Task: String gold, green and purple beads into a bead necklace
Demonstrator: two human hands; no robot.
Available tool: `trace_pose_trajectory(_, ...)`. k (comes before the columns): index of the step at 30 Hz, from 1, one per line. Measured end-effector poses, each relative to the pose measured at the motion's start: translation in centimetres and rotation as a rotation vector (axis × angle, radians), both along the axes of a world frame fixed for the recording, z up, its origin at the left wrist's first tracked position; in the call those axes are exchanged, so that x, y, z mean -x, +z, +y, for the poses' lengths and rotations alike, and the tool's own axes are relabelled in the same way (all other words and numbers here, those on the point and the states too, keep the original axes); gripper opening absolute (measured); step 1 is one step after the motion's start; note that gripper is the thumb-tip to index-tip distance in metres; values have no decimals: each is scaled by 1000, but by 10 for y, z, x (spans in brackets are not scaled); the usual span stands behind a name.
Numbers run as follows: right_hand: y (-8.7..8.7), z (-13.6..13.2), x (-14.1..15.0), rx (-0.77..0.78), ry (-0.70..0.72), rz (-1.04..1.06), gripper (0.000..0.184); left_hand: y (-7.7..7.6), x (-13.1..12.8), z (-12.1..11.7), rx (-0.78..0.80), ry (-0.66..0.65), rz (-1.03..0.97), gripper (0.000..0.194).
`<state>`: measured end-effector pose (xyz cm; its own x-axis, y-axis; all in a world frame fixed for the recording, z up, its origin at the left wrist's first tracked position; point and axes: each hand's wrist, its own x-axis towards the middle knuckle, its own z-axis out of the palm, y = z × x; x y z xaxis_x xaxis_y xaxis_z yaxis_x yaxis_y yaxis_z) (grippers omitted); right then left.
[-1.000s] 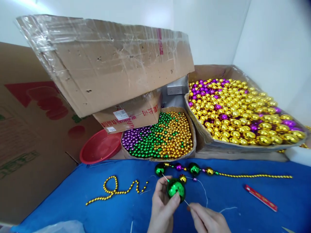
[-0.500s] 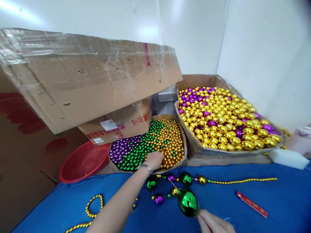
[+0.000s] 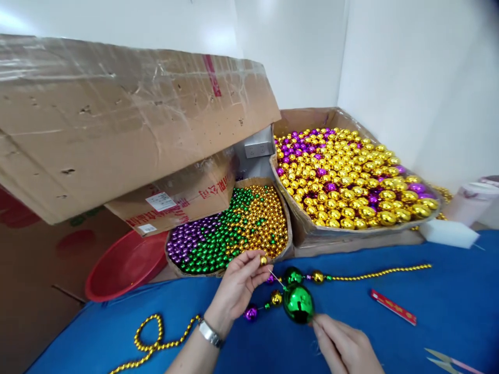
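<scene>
Large green bead point(image 3: 298, 305) sits on your needle point(image 3: 276, 279), over the blue cloth point(image 3: 343, 298), between your hands. Your left hand point(image 3: 237, 285) has come back from the smaller bead box point(image 3: 289, 241), fingertips pinching a small gold bead point(image 3: 263, 260) beside the needle's tip, seemingly not yet on it. Your right hand point(image 3: 346, 340) has its fingers closed at the green bead's near-right end (probably gripping the needle, its tail hidden). The needle's long axis runs near right to far left, tip pointing far left.
</scene>
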<state>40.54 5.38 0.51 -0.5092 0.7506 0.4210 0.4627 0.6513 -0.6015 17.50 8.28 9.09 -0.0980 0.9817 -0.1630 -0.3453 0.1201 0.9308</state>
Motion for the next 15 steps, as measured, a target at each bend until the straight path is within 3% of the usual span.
trace_pose_trajectory(4, 2, -3, -1, -19, -5, -30, 23, 0, -8, -7, 16, 13, -91, 14)
trace_pose_trajectory(11, 6, -3, 0, 16, -10, -63, 23, 2, -13, -14, -32, 29, -70, 13)
trace_pose_trajectory(15, -8, -3, 3, 47, -10, -81, 21, -5, -19, -19, -66, -14, 20, 18)
